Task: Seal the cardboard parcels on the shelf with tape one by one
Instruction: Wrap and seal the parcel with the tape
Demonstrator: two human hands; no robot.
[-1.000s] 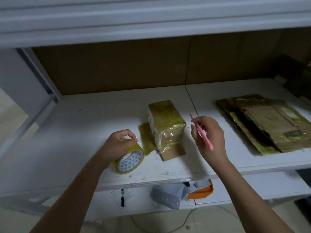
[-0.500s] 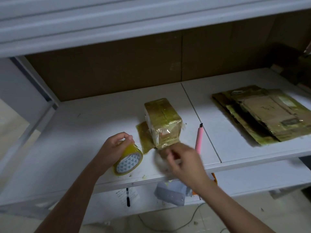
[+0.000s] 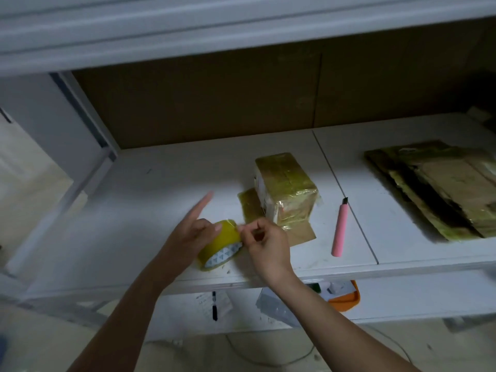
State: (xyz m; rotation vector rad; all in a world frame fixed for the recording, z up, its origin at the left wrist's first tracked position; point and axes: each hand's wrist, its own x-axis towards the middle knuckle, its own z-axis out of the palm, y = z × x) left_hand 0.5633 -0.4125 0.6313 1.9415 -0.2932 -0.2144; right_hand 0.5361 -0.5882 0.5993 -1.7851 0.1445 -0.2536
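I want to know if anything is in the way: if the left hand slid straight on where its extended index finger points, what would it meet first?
The left hand points up-left over bare shelf. The way looks free up to the brown back panel, though depth is unclear. The parcel lies to the right of that line.

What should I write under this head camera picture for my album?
Left hand holds tape roll while right hand picks its end beside a parcel.

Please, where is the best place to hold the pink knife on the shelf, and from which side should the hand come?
Probably grip the pink knife around the middle of its long handle, coming from above. It lies flat on the shelf, dark tip pointing to the back, and it lies apart from the taped parcel, so the handle is free on both sides.
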